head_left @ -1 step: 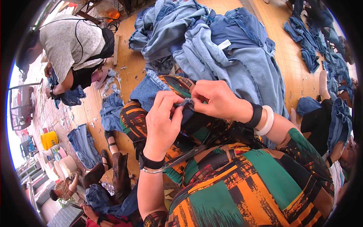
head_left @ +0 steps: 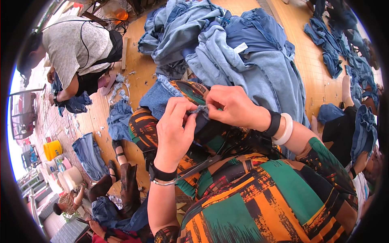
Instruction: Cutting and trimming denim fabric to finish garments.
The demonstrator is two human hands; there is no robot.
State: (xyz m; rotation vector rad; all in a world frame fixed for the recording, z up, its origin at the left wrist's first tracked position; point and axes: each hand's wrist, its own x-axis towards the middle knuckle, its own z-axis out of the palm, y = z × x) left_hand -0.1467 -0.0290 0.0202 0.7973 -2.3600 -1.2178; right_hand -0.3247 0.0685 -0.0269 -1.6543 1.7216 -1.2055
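Both hands meet over my lap at the frayed edge of a piece of blue denim (head_left: 154, 97). My left hand (head_left: 175, 127) pinches the edge between thumb and fingers. Close beside it, my right hand (head_left: 231, 106) pinches the same edge, fingers closed. The short bit of edge between them looks fuzzy and grey-blue. Most of the denim lies over my patterned clothing, partly hidden behind the left hand. Dark-bladed scissors (head_left: 200, 167) rest in my lap below the hands, their handles hard to make out.
A large heap of light-blue jeans (head_left: 243, 69) lies just beyond my knees on the wooden boards. Denim scraps and a folded pair of jeans (head_left: 90, 156) are to the left, near a yellow bucket (head_left: 52, 150). Other people sit around, one in a light shirt (head_left: 79, 44) at far left.
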